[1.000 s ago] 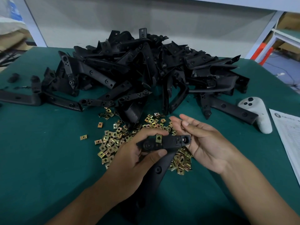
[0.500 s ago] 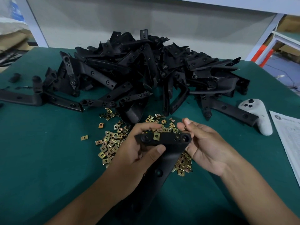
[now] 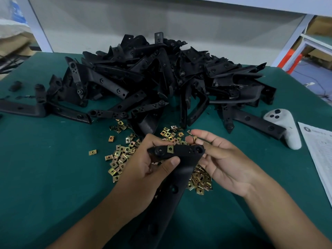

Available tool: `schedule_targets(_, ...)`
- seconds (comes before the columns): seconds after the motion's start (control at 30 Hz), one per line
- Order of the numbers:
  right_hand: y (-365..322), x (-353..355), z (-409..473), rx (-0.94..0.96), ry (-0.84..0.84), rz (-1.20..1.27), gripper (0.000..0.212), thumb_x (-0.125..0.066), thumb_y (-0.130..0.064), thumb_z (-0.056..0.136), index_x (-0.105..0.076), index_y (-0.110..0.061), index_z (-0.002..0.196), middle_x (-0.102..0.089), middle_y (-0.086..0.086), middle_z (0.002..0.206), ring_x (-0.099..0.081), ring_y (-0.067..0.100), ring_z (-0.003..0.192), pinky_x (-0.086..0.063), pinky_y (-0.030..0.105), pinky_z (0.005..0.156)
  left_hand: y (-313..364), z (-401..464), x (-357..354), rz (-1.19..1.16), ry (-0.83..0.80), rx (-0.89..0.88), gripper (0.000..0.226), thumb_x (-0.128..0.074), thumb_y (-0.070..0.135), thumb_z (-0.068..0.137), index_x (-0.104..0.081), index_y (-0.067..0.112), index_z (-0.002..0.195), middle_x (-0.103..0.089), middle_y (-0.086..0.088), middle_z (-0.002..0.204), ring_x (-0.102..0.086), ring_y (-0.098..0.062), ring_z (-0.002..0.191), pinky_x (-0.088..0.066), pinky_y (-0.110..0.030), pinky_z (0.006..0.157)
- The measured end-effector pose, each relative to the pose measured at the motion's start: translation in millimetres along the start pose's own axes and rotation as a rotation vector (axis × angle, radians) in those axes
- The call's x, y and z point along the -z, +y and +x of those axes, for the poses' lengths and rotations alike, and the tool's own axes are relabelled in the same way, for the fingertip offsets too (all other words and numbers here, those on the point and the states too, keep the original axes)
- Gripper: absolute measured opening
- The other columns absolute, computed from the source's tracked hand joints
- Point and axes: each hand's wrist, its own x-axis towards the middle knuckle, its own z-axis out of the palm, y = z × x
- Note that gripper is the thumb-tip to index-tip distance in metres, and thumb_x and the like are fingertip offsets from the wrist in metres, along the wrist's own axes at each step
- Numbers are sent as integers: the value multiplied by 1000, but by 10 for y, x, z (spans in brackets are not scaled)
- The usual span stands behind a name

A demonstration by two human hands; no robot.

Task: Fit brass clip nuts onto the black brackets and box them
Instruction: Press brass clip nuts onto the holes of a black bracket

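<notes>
My left hand (image 3: 143,169) grips a long black bracket (image 3: 177,178) by its top bar, thumb pressed on the front face. One brass clip nut (image 3: 170,149) sits clipped on the bar's upper edge. My right hand (image 3: 224,159) is beside the bracket's right end, palm up, and pinches a second brass clip nut (image 3: 195,139) between thumb and forefinger just above the bar. Loose brass clip nuts (image 3: 122,159) lie scattered on the green table under and around both hands. A big heap of black brackets (image 3: 161,78) fills the table behind.
A white handheld controller (image 3: 285,126) lies at the right, touching a bracket's end. A printed paper sheet (image 3: 319,151) sits at the right table edge. Single brackets (image 3: 21,109) stretch along the left side. The green table (image 3: 45,177) is bare at the near left.
The left hand tilted the bracket's bar level and raised it slightly. The right hand closed in on the bar's right end and now shows a clip nut pinched in its fingertips.
</notes>
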Motion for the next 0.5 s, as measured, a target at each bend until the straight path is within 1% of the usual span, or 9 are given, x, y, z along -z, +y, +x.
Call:
schedule_targets(0.07, 18, -11, 1, 22, -2, -13, 34, -64, -8, 81, -63, -4, 115, -77, 13, 101, -70, 7, 66, -53, 17, 53, 11, 7, 9, -42, -12, 56, 15, -67, 20, 92, -63, 31, 99, -68, 16, 82, -64, 3, 76, -50, -11, 68)
schedule_targets(0.1, 26, -8, 7, 33, 1, -16, 32, -64, -9, 81, -63, -4, 113, -77, 13, 101, -70, 7, 65, -53, 17, 53, 12, 8, 19, -70, -13, 89, 13, -68, 23, 91, -64, 32, 99, -68, 16, 83, -65, 2, 78, -50, -12, 70)
schedule_targets(0.2, 31, 13, 25, 50, -4, -42, 21, -65, -12, 85, -72, -9, 104, -77, 8, 94, -66, 6, 66, -52, 17, 57, 21, 0, 39, -195, 10, 237, 19, -71, 41, 83, -68, 31, 99, -71, 5, 96, -68, -11, 93, -53, -26, 81)
schedule_targets(0.23, 31, 27, 29, 55, -5, -77, 18, -65, -14, 87, -77, -13, 99, -75, 5, 91, -64, 6, 69, -50, 18, 62, 15, -2, 38, -261, 12, 277, 18, -70, 39, 84, -70, 28, 98, -73, 1, 102, -70, -15, 96, -55, -29, 80)
schedule_targets(0.3, 39, 47, 28, 66, -12, -135, 17, -64, -16, 91, -81, -18, 96, -71, 2, 87, -59, 7, 71, -44, 24, 67, 33, 7, 23, -399, 35, 351, 13, -66, 33, 87, -76, 27, 95, -76, -6, 108, -73, -20, 98, -58, -26, 76)
schedule_targets(0.37, 37, 50, 20, 75, -31, -147, 18, -64, -17, 92, -80, -17, 100, -70, 2, 86, -57, 5, 68, -42, 19, 58, 57, 32, 10, -513, 80, 421, 12, -70, 30, 85, -79, 23, 91, -75, -14, 109, -74, -23, 95, -59, -26, 74)
schedule_targets(0.4, 33, 49, 18, 78, -40, -147, 19, -64, -17, 91, -79, -16, 102, -69, 1, 85, -56, 4, 66, -41, 17, 53, 65, 48, 6, -536, 106, 440, 9, -74, 28, 83, -79, 22, 86, -75, -16, 104, -74, -24, 90, -60, -27, 74)
schedule_targets(0.47, 23, 48, 11, 78, -45, -160, 21, -65, -19, 90, -79, -16, 106, -67, -1, 84, -54, 4, 66, -39, 16, 51, 67, 61, 8, -547, 150, 451, 4, -75, 25, 77, -78, 22, 75, -72, -16, 93, -73, -21, 77, -59, -26, 68)
schedule_targets(0.5, 19, 51, 11, 79, -45, -172, 22, -66, -19, 89, -78, -16, 107, -66, -2, 84, -51, 5, 67, -38, 16, 51, 64, 59, 15, -538, 150, 442, 5, -77, 21, 77, -76, 23, 72, -72, -16, 92, -71, -21, 74, -58, -26, 65)
